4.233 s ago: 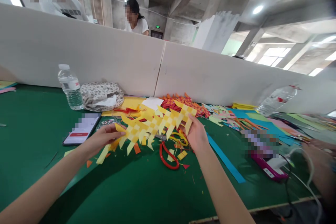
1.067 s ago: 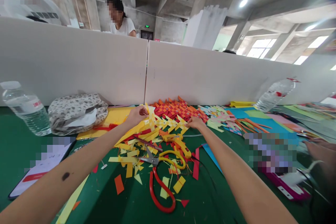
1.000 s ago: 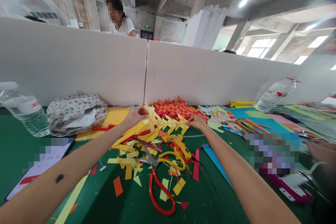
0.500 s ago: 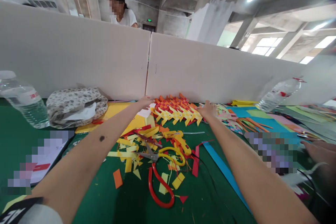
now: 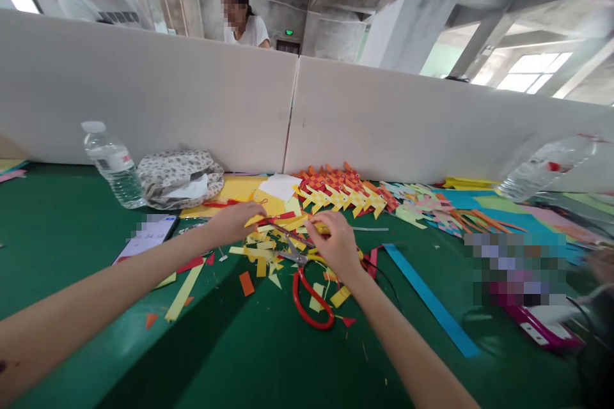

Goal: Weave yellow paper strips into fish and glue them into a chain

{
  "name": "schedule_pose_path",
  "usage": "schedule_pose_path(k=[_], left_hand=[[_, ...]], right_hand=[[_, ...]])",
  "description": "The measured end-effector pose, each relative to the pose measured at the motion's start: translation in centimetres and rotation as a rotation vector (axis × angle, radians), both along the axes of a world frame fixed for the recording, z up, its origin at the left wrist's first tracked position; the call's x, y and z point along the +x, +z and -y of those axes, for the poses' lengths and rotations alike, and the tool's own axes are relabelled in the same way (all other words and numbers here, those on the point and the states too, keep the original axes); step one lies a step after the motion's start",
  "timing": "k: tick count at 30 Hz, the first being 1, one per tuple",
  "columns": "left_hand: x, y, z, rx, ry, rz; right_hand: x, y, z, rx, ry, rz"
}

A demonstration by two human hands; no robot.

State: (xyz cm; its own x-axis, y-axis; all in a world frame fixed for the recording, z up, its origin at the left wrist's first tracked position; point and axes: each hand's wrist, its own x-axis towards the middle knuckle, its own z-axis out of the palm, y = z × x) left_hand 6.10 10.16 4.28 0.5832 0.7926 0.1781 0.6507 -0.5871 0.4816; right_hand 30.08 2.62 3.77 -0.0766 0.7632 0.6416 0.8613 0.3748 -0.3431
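Note:
My left hand (image 5: pixel 235 220) rests on the green table (image 5: pixel 268 358) with its fingers curled on a yellow paper strip (image 5: pixel 256 220) at the edge of a heap of yellow and red scraps (image 5: pixel 261 252). My right hand (image 5: pixel 333 243) is bent down over the same heap, fingertips pressed into the strips; what they hold is hidden. Red-handled scissors (image 5: pixel 311 297) lie just under and in front of it. The yellow woven paper piece (image 5: pixel 345 197) lies on the stack of orange and red woven pieces (image 5: pixel 336 177) by the partition, clear of both hands.
A water bottle (image 5: pixel 112 163), a patterned cloth pouch (image 5: pixel 180 176) and a phone (image 5: pixel 146 236) are at the left. A blue strip (image 5: pixel 429 297), coloured sheets (image 5: pixel 484 211), a tipped bottle (image 5: pixel 547 166) and a pink device (image 5: pixel 547 326) lie right. A white partition (image 5: pixel 192 102) closes the back.
Both hands set the yellow woven piece on the stack by the partition, let go, and drew back to the scrap heap near the scissors.

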Motion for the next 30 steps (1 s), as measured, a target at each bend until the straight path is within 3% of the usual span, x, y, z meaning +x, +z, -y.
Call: schedule_pose_path(k=[4, 8, 16, 22, 26, 30], left_hand=[[-0.9, -1.9, 3.5, 0.091, -0.055, -0.138], [-0.5, -3.2, 4.4, 0.170, -0.032, -0.198], [-0.1, -2.6, 6.1, 0.282, 0.021, -0.095], [-0.7, -3.9, 8.3, 0.323, 0.004, 0.059], [-2.6, -4.4, 8.1, 0.311, 0.068, 0.036], [-7.4, -3.5, 8.1, 0.467, 0.212, -0.166]], right_hand=[[-3.0, -1.3, 2.3, -0.020, 0.120, -0.132], [-4.0, -2.6, 2.5, -0.052, 0.137, -0.154], [-4.7, -3.5, 3.4, -0.050, 0.219, -0.064], [-5.1, -3.8, 3.8, -0.010, 0.268, 0.048], [-4.7, -3.9, 3.7, -0.006, 0.202, 0.014], [-4.0, -3.4, 3.7, -0.090, 0.097, -0.216]])
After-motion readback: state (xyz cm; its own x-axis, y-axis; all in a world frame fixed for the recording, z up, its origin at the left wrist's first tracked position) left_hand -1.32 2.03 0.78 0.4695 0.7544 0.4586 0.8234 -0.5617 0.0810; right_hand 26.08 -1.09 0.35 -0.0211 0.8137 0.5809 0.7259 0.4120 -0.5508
